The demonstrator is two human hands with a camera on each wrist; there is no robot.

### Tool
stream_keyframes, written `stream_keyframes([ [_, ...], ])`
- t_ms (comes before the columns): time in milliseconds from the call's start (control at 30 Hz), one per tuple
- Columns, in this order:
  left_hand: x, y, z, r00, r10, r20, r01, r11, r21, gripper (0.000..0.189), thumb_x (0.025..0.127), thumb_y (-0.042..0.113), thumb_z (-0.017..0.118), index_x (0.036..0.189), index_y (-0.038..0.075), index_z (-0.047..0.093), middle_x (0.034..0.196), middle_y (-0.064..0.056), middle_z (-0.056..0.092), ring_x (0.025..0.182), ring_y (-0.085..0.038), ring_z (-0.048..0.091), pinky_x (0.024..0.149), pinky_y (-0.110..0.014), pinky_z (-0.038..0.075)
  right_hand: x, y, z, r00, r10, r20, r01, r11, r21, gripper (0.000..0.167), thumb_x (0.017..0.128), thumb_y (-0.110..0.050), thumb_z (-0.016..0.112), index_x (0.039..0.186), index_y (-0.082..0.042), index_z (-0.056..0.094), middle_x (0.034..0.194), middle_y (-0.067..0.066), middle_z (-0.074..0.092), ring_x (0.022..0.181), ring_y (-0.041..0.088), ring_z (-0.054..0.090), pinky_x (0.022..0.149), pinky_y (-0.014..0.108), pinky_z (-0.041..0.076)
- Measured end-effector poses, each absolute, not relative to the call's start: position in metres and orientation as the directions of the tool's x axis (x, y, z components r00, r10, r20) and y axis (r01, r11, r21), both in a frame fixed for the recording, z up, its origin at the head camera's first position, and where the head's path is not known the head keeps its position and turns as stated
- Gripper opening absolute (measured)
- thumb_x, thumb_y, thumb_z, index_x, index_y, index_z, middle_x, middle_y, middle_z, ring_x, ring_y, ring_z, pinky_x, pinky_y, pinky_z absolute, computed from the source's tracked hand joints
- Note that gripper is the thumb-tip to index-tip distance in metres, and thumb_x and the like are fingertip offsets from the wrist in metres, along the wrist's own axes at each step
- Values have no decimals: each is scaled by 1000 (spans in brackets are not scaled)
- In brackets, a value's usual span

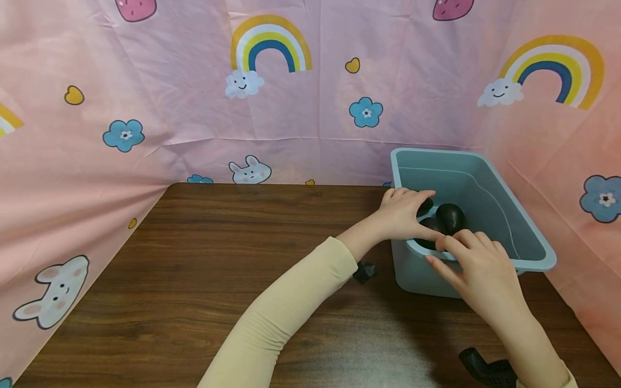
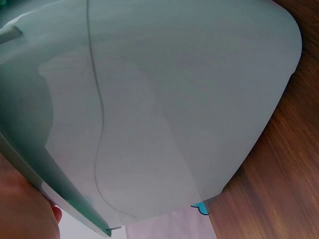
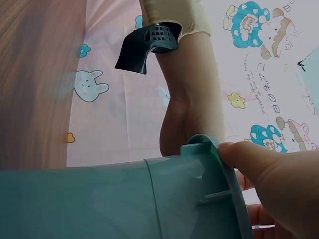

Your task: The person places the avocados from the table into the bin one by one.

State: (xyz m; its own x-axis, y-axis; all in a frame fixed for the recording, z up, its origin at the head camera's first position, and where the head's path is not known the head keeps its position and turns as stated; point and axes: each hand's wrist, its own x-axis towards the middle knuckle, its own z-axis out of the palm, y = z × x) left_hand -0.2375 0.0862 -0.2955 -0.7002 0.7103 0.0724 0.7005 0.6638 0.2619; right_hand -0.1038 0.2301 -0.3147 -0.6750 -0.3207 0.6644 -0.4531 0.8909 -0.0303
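Note:
A grey-blue plastic bin (image 1: pixel 504 202) stands at the back right with several dark green avocados (image 1: pixel 450 217) inside, in its front left part. My left hand (image 1: pixel 405 213) reaches over the bin's left rim, thumb and forefinger spread wide around the nearer avocados, which it partly covers. At the front rim is my right hand (image 1: pixel 480 269). Seen from the right wrist, its thumb (image 3: pixel 244 157) lies against the rim's outer side while the other fingers curl behind it. The left wrist view is filled mostly by the bin's outer wall (image 2: pixel 164 99).
The bin rests on a brown wooden table (image 1: pixel 194 280). Behind and beside it hangs a pink printed cloth (image 1: pixel 310 108), close to the bin's right side. Black wrist mounts (image 1: pixel 487 369) stick out under both forearms.

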Motion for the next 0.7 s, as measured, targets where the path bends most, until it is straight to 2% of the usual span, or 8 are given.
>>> stream_keyframes([
  [200, -239, 85, -295, -695, 717, 48, 702, 664, 257, 89, 83, 73, 50, 154, 27, 21, 150, 10, 33, 137, -11, 24, 110, -36, 12, -103, 230, -315, -670, -324, 667, -458, 888, -28, 64, 94, -66, 31, 88, -13, 67, 84, 4, 57, 73, 29, 51, 57, 42, 35],
  [467, -240, 82, -293, -692, 720, 45, 712, 672, 206, 88, 84, 75, 45, 154, 29, 20, 152, 7, 28, 140, -12, 18, 111, -38, 10, -103, 229, -314, -672, -325, 665, -453, 891, -22, 65, 94, -66, 30, 89, -12, 67, 84, 5, 58, 73, 29, 51, 56, 41, 35],
  [700, -240, 75, -295, -693, 720, 24, 707, 673, 216, 85, 85, 75, 41, 154, 32, 17, 156, 4, 20, 144, -17, 7, 113, -42, 3, -103, 230, -315, -688, -317, 653, -445, 895, -35, 68, 94, -67, 28, 89, -12, 67, 85, 5, 58, 74, 28, 51, 58, 41, 36],
])
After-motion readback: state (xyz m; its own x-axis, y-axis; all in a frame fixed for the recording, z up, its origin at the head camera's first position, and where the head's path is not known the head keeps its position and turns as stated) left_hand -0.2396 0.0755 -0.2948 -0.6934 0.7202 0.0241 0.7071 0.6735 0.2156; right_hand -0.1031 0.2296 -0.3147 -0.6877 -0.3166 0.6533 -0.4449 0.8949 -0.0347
